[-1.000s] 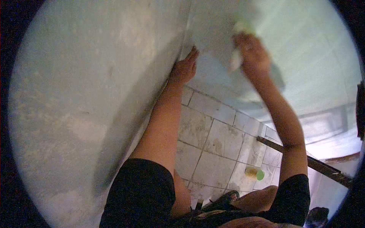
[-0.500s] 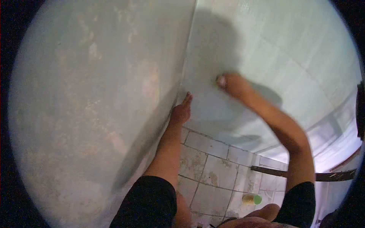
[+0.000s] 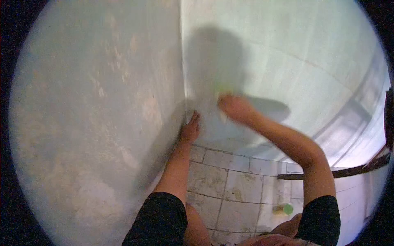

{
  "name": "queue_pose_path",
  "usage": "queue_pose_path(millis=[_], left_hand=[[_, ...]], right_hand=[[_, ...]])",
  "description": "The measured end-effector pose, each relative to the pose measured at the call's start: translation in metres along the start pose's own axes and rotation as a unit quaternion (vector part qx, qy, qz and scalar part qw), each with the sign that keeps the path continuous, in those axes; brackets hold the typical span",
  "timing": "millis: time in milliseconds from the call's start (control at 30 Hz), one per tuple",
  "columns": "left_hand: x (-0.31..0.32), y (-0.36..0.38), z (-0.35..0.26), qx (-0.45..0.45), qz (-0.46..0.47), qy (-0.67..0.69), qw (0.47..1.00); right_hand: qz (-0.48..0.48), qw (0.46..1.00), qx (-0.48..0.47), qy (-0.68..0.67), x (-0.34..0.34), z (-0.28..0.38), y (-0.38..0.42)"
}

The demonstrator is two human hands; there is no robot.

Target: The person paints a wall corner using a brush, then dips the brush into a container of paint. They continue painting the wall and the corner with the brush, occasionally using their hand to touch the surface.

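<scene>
My right hand [image 3: 238, 108] is closed in front of the pale green wall [image 3: 283, 78], close to its surface. A blurred yellow-green patch shows just above the fist and a small pale tip pokes out below it. What I grip is too smeared to name. My left hand [image 3: 190, 130] is low in the corner where the walls meet, fingers stretched upward against the surface, with nothing seen in it. Left of it stands the grey, patchy wall [image 3: 94, 106].
The floor has stained white tiles [image 3: 242, 186]. A small container with a green lid [image 3: 283, 210] is on the floor at the lower right. A dark bar [image 3: 353, 171] juts in from the right, behind my right arm. Shadows fall across the wall.
My right hand has moved left and slightly down along the wall, and the yellow-green blur now shows above it. My left hand stays near the corner. The camera view has shifted and turned a little.
</scene>
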State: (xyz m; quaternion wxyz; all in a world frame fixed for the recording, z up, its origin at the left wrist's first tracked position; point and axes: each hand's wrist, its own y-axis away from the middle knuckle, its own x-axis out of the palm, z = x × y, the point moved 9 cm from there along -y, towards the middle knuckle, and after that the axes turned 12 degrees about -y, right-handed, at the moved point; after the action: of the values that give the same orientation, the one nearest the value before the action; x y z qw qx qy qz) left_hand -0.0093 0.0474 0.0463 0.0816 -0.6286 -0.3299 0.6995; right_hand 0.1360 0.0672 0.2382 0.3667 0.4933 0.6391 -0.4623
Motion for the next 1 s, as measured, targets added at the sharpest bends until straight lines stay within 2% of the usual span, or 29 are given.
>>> queue_pose_path(millis=[33,67,100,133,200,267,300,333,367,400,433,467,533,600,667,700,767,800,867,967,1000], left_hand=[[-0.005,0.003,-0.003,0.014,-0.004,-0.015,1.000],[-0.001,0.005,-0.002,0.012,0.032,0.000,0.999],[0.001,0.001,0.002,0.005,0.066,0.014,0.998],[0.007,-0.004,0.008,0.008,0.067,-0.005,0.998],[0.047,0.012,0.011,0.024,0.194,-0.101,0.975],[0.076,0.007,0.005,0.042,0.359,-0.187,0.914],[0.100,0.021,0.004,0.048,0.403,-0.173,0.898],[0.128,0.036,0.005,0.055,0.449,-0.155,0.878],[0.150,0.052,-0.003,0.088,0.509,-0.164,0.840],[0.172,0.075,-0.009,0.121,0.567,-0.172,0.797],[0.182,0.099,-0.026,0.190,0.604,-0.187,0.751],[0.187,0.113,-0.044,0.258,0.630,-0.203,0.704],[0.162,0.161,-0.127,0.422,0.554,-0.136,0.705],[0.157,0.200,-0.183,0.415,0.556,-0.050,0.719],[0.126,0.225,-0.240,0.456,0.572,-0.004,0.682],[0.110,0.233,-0.255,0.446,0.600,-0.018,0.664],[0.100,0.235,-0.288,0.436,0.626,-0.024,0.646],[0.092,0.232,-0.300,0.452,0.615,-0.024,0.646],[0.076,0.224,-0.314,0.462,0.604,-0.029,0.648],[0.040,0.206,-0.320,0.444,0.618,-0.051,0.647],[0.021,0.197,-0.321,0.424,0.625,-0.031,0.654]], right_hand=[[0.026,0.995,0.017,-0.097,0.031,0.018,0.020],[0.123,0.979,0.064,-0.148,0.071,0.032,0.038],[0.163,0.966,0.060,-0.191,0.099,0.047,0.062],[0.158,0.957,0.069,-0.231,0.113,0.061,0.086],[0.168,0.928,0.079,-0.323,0.129,0.075,0.126],[0.204,0.878,0.132,-0.412,0.147,0.053,0.132],[0.204,0.857,0.173,-0.440,0.146,0.044,0.148],[0.173,0.870,0.163,-0.433,0.151,0.033,0.158],[0.142,0.881,0.154,-0.425,0.156,0.019,0.166],[0.134,0.864,0.168,-0.455,0.151,0.003,0.172],[0.149,0.874,0.179,-0.426,0.161,-0.018,0.177],[0.107,0.870,0.206,-0.435,0.149,-0.040,0.179],[0.041,0.853,0.259,-0.451,0.128,-0.062,0.215],[0.017,0.835,0.287,-0.468,0.134,-0.073,0.242],[-0.009,0.820,0.298,-0.488,0.139,-0.078,0.262],[-0.020,0.820,0.292,-0.492,0.137,-0.073,0.266],[-0.021,0.777,0.329,-0.536,0.163,-0.074,0.275],[-0.023,0.778,0.324,-0.537,0.168,-0.070,0.276],[-0.062,0.745,0.301,-0.592,0.178,-0.057,0.275],[-0.023,0.774,0.301,-0.556,0.216,-0.040,0.283],[-0.004,0.727,0.282,-0.626,0.207,-0.028,0.283]])
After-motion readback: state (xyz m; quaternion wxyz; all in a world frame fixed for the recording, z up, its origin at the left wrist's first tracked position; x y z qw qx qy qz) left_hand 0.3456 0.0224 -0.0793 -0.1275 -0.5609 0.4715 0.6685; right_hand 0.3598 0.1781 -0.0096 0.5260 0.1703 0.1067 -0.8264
